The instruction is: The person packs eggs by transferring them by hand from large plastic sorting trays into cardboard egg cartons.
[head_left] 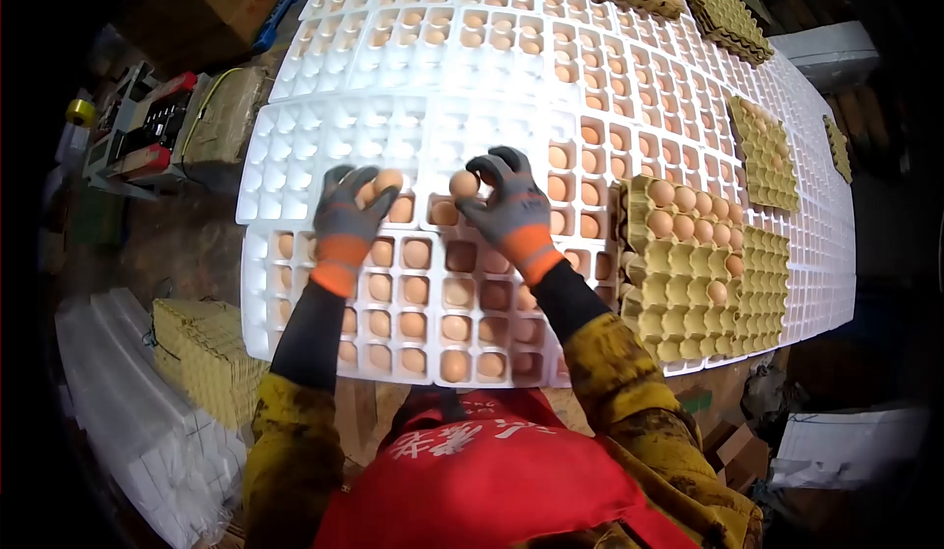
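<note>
**Left hand (349, 205) and right hand (509, 200) grip light-brown eggs (464, 184) over white foam trays (428, 136)**

Gray gloves with orange cuffs cover both hands. The left hand grasps two eggs with bent fingers, side by side and partly hidden by the glove. The right hand pinches one between thumb and fingers; whether its palm holds more, I cannot tell.

The eggs look smooth and rounded, pale tan to reddish brown, some darker in the shadow under the right forearm. Two sit in square cells between the hands, just nearer the body, and further rows fill the cells below them, one egg to a cell. Beyond the hands the foam shines almost white under strong light, with more rows of eggs farther off.

Right of the right hand, a yellowish pulp egg tray (678, 313) lies on the foam, its far cups holding eggs and two single ones nearer, toward its right side. Other pulp trays lie farther right and beyond. Below and left of the left hand, stacked pulp trays (202, 362) stand beside white foam sheets (147, 431). A red apron (482, 480) with white lettering shows between the forearms.
</note>
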### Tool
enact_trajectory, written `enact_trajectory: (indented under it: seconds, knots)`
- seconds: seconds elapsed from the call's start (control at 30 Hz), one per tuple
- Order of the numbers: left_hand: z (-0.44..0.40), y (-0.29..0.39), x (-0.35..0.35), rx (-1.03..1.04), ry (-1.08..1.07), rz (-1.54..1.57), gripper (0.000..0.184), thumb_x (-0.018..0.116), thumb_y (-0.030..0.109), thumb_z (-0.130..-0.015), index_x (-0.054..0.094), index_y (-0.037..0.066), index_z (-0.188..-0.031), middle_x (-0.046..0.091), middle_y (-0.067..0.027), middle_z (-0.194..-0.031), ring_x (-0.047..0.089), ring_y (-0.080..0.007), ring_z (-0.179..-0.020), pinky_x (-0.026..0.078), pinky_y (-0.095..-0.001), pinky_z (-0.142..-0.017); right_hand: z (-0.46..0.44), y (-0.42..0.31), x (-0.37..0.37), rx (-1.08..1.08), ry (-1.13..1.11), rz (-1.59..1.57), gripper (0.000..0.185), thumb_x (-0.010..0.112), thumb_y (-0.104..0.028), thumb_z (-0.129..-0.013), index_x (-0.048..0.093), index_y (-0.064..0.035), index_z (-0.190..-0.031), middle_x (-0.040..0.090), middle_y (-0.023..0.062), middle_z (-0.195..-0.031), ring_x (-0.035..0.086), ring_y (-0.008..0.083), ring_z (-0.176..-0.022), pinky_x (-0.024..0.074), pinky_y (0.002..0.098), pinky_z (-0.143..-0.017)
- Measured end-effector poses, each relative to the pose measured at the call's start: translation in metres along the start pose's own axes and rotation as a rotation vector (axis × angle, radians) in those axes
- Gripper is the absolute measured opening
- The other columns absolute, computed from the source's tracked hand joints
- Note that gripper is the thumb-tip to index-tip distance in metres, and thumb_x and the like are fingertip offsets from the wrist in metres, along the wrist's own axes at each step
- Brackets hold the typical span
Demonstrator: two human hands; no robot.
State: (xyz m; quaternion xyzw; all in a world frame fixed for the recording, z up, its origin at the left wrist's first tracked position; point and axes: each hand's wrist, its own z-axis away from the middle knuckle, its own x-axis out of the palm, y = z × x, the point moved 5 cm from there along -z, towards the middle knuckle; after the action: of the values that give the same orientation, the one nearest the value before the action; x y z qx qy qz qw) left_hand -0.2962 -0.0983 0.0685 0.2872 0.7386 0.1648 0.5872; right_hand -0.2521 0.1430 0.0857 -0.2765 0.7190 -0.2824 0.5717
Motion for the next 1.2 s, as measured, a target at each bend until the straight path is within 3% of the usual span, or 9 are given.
enact_trajectory:
  seconds: [0.17, 0.27, 0.37, 0.47, 0.6, 0.7, 1.0, 1.1, 1.2]
  knots:
    - [-0.042, -0.002, 0.037, -0.018, -0.302, -0.367, 0.045, 0.077, 0.039, -0.082, 0.069, 0.020, -0.122, 0.052, -0.0135, -0.135, 0.058, -0.0339, -0.116, 0.053, -0.0430, -0.091, -0.033, 0.023, 0.065, 0.134, -0.017, 0.167, 0.041, 0.076, -0.029, -0.079, 0.065, -0.0174, -0.117, 0.056, 0.0107, -0.128, 0.065, 0.0328, -0.102, 0.0545, 0.0422, -0.085]
    - [-0.039, -0.010, 0.033, 0.084, -0.364, -0.384, 0.041, 0.070, 0.034, -0.090, 0.066, 0.020, -0.128, 0.054, -0.0113, -0.135, 0.058, -0.0343, -0.116, 0.052, -0.0430, -0.095, -0.027, 0.049, 0.062, 0.183, 0.074, -0.183, 0.030, 0.068, -0.027, -0.090, 0.071, -0.0133, -0.116, 0.064, 0.0103, -0.120, 0.066, 0.0268, -0.099, 0.0542, 0.0362, -0.084]
    - [-0.031, -0.039, 0.033, 0.296, -0.266, -0.261, 0.045, 0.068, 0.030, -0.091, 0.062, 0.019, -0.134, 0.055, -0.0123, -0.134, 0.058, -0.0335, -0.117, 0.051, -0.0422, -0.096, -0.014, 0.061, 0.046, 0.459, -0.005, -0.624, 0.029, 0.064, -0.019, -0.096, 0.070, -0.0083, -0.123, 0.068, 0.0013, -0.094, 0.057, 0.0066, -0.068, 0.0482, 0.0218, -0.060]
    - [-0.044, -0.056, 0.015, 0.118, -0.151, 0.161, 0.043, 0.066, 0.013, -0.092, 0.060, 0.012, -0.135, 0.061, -0.0125, -0.125, 0.060, -0.0287, -0.113, 0.049, -0.0381, -0.096, -0.011, 0.065, 0.023, 0.330, 0.303, -0.792, 0.035, 0.063, -0.013, -0.097, 0.062, -0.0072, -0.132, 0.068, 0.0010, -0.099, 0.058, 0.0056, -0.073, 0.0488, 0.0210, -0.063]
    - [-0.048, -0.082, 0.016, 0.238, 0.119, 0.202, 0.039, 0.054, 0.000, -0.094, 0.064, 0.010, -0.130, 0.062, -0.0095, -0.130, 0.057, -0.0251, -0.120, 0.038, -0.0406, -0.109, -0.003, 0.074, 0.031, -0.163, 0.231, 0.164, 0.043, 0.059, -0.004, -0.090, 0.060, -0.0072, -0.132, 0.058, 0.0201, -0.135, 0.053, 0.0394, -0.125, 0.0426, 0.0468, -0.107]
    - [-0.041, -0.106, 0.053, 0.309, 0.011, -0.381, 0.039, 0.051, 0.013, -0.097, 0.059, 0.014, -0.136, 0.060, -0.0043, -0.136, 0.047, -0.0221, -0.136, 0.020, -0.0477, -0.121, -0.003, 0.082, 0.048, -0.186, 0.215, 0.210, 0.043, 0.061, -0.011, -0.089, 0.060, -0.0085, -0.132, 0.057, 0.0199, -0.136, 0.052, 0.0402, -0.126, 0.0410, 0.0482, -0.108]
    - [-0.051, -0.108, 0.062, 0.253, -0.175, -0.238, 0.052, 0.062, 0.029, -0.096, 0.051, 0.014, -0.144, 0.055, -0.0107, -0.143, 0.046, -0.0285, -0.137, 0.015, -0.0522, -0.121, 0.094, 0.022, -0.121, 0.023, 0.288, 0.131, 0.043, 0.065, -0.013, -0.091, 0.059, -0.0106, -0.134, 0.061, 0.0152, -0.130, 0.057, 0.0358, -0.120, 0.0450, 0.0424, -0.104]
    - [-0.056, -0.102, 0.065, 0.166, 0.051, -0.236, 0.054, 0.064, 0.031, -0.096, 0.051, 0.015, -0.145, 0.052, -0.0115, -0.146, 0.045, -0.0300, -0.137, 0.022, -0.0486, -0.119, 0.156, 0.083, -0.215, 0.409, 0.479, 0.082, 0.044, 0.068, -0.016, -0.089, 0.060, -0.0078, -0.132, 0.064, 0.0120, -0.116, 0.060, 0.0304, -0.105, 0.0504, 0.0404, -0.090]
    - [-0.043, 0.029, 0.079, 0.241, 0.002, 0.255, 0.043, 0.067, 0.008, -0.093, 0.057, 0.002, -0.134, 0.060, -0.0157, -0.133, 0.055, -0.0292, -0.126, 0.041, -0.0383, -0.109, 0.196, 0.134, -0.280, 0.535, 0.537, 0.567, 0.058, 0.076, -0.028, -0.085, 0.055, -0.0101, -0.137, 0.062, 0.0138, -0.115, 0.060, 0.0318, -0.099, 0.0510, 0.0417, -0.088]
